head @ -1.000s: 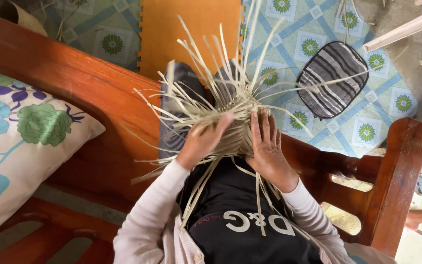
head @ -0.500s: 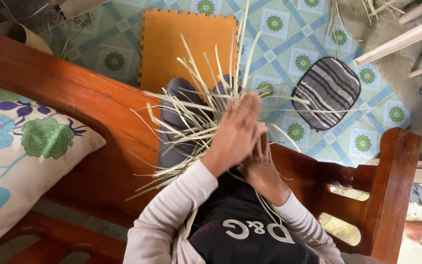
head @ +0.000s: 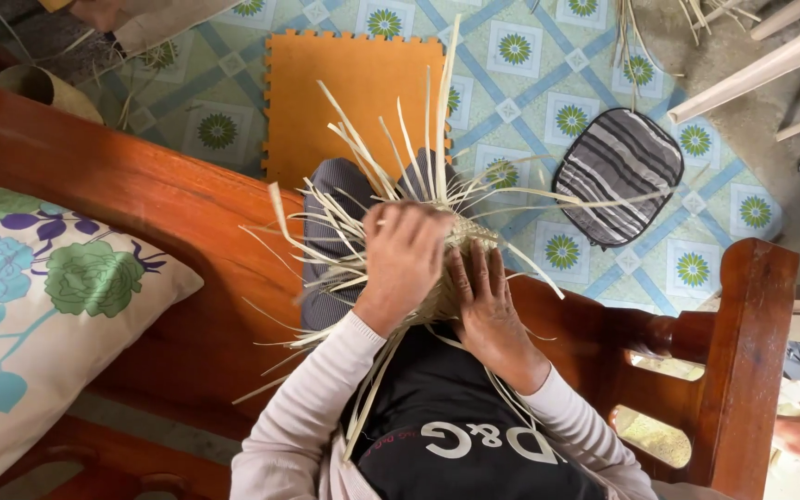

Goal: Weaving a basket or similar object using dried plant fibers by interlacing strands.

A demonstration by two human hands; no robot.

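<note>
Straw weaving (head: pixel 463 243), a half-made piece with long pale strips fanning out in every direction, sits on the person's lap and serves as the landmark for everything else. Left hand (head: pixel 404 261) lies over the near-left part of the weaving, its fingers (head: pixel 418 215) curled down and closed onto the strips at the woven core. Right hand (head: pixel 488 310) rests just right of that, fingers spread fairly flat and pressing the woven body rather than gripping it. Loose strips (head: pixel 354 139) look thin and springy, so in my judgement one could slip out of the weave if the left hand's hold eased, or kink and split if bent too sharply; the tangle of free ends could also make it easy to catch the wrong strip. Beyond the weaving, on the patterned floor, lie an orange foam mat (head: pixel 354 93) and, to the right of it, a striped cushion (head: pixel 618 176). Left of the weaving runs the wooden bench rail (head: pixel 122 194), with a floral pillow (head: pixel 39 296) beyond it; the bench armrest (head: pixel 743 352) stands close on the right, crowding that elbow.
</note>
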